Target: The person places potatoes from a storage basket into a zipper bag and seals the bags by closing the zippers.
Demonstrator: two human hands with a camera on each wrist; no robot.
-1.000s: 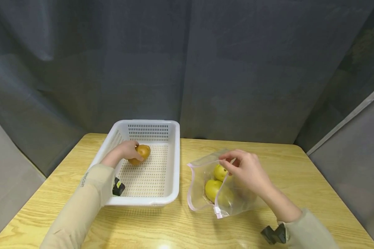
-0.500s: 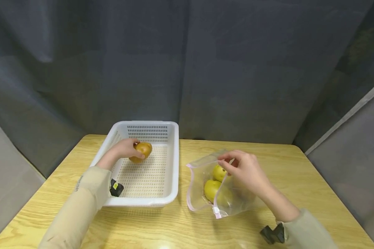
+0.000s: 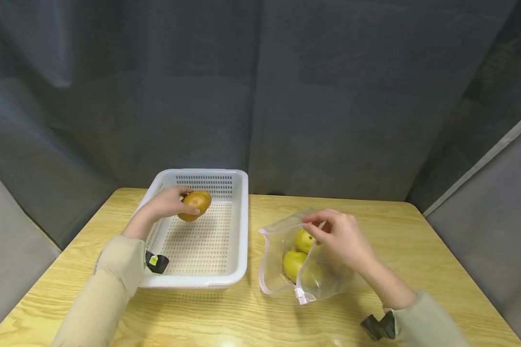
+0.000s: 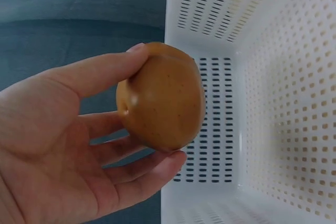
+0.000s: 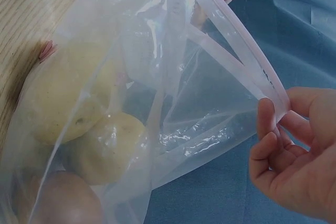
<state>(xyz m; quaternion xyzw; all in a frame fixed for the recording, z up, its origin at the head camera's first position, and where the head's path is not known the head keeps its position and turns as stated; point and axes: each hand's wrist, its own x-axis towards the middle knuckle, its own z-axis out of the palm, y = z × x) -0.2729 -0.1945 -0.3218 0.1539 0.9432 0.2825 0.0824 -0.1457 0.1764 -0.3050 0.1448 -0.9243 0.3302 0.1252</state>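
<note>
My left hand (image 3: pixel 168 203) grips a smooth, rounded orange-brown fruit (image 4: pixel 165 98) over the white basket (image 3: pixel 238 231). In the left wrist view the thumb lies on its upper side and the fingers curl beneath it. On the right stands a clear zip bag (image 5: pixel 210 85) with a pinkish slider strip, its mouth open toward the basket. Thumb and fingertips of my right hand (image 3: pixel 340 236) pinch the bag's upper edge and hold it up. Inside sit yellow fruits (image 5: pixel 107 148) and a browner round one (image 5: pixel 63 200), blurred by the plastic.
The basket has slotted walls and a perforated floor. Both it and the bag rest on a light wooden table (image 3: pixel 226 313). A dark grey curtain (image 3: pixel 191 96) hangs behind the table, and lighter grey panels stand at the sides.
My left hand has lifted the orange-brown fruit up from the basket floor and shifted slightly back. The right hand keeps its pinch on the bag, almost unmoved.
</note>
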